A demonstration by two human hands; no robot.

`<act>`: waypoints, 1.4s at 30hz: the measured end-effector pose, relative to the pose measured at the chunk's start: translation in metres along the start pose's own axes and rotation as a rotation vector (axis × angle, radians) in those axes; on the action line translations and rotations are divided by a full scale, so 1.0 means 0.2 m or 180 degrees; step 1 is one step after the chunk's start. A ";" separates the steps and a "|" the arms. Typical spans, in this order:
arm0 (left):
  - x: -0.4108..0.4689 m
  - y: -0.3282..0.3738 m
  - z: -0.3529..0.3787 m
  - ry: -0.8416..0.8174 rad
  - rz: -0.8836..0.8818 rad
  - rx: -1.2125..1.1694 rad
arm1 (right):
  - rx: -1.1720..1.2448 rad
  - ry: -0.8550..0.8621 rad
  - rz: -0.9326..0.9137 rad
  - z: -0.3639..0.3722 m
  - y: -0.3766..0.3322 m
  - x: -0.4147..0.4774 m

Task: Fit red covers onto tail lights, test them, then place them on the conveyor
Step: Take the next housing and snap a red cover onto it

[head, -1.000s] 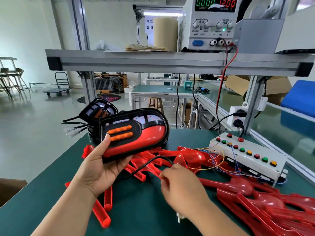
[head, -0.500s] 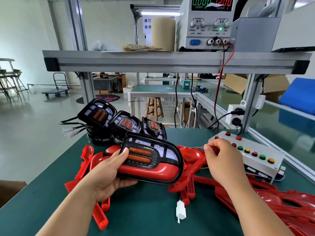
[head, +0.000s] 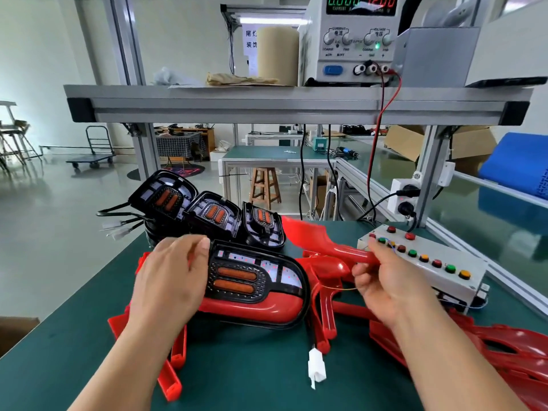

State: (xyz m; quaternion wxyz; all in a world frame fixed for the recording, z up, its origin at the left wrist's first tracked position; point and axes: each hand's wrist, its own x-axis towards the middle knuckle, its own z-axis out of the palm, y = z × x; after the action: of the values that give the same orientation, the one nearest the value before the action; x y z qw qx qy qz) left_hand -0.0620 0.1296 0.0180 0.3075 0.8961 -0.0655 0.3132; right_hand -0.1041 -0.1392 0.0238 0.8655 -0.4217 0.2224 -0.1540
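Observation:
A black tail light [head: 255, 286] with two orange strips and a red lower lens lies on the green bench, and my left hand [head: 169, 277] grips its left end. Its white connector [head: 316, 367] rests loose on the mat in front. My right hand [head: 385, 280] is closed on the stem of a red cover [head: 314, 235], lifted above the pile of red covers [head: 326, 318]. Three uncovered black tail lights [head: 213, 215] stand in a row behind.
A grey test box [head: 430, 262] with coloured buttons sits at the right, wired to a power supply [head: 353, 40] on the upper shelf [head: 296, 105]. More red covers [head: 504, 351] are heaped at the lower right. A green conveyor [head: 489, 221] runs along the right side.
My left hand has lowered the tail light onto the bench. My right hand let go of the cable, moved right toward the test box and lifted a red cover from the pile.

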 end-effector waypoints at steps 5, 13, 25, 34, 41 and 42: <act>-0.18 0.32 0.11 -0.1580 -0.0334 -0.2243 | 0.0394 -0.0537 0.0196 0.14 0.18 -0.12; -0.10 0.49 0.17 -0.1282 -0.1519 -0.3676 | -0.0649 -0.1953 -0.0386 0.17 0.33 -0.24; 0.41 0.17 0.04 -0.1961 0.2176 0.1842 | -0.2912 -0.0483 -0.0911 0.02 0.24 -0.02; 0.43 0.10 0.18 -0.2386 0.2127 0.1189 | -0.4898 -0.0779 -0.1156 0.08 0.27 0.02; 0.37 0.07 0.27 -0.2762 0.1776 0.0288 | -0.5037 -0.0780 -0.1206 0.08 0.31 0.06; 0.35 0.08 0.28 -0.2734 0.1786 0.0289 | -0.5005 -0.0750 -0.1223 0.08 0.32 0.07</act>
State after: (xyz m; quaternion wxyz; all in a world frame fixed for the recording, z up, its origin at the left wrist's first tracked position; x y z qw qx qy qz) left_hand 0.0186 0.0893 0.0330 0.1178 0.9043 -0.4101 -0.0102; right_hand -0.0794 -0.0963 -0.0224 0.2930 -0.9497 0.0969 -0.0533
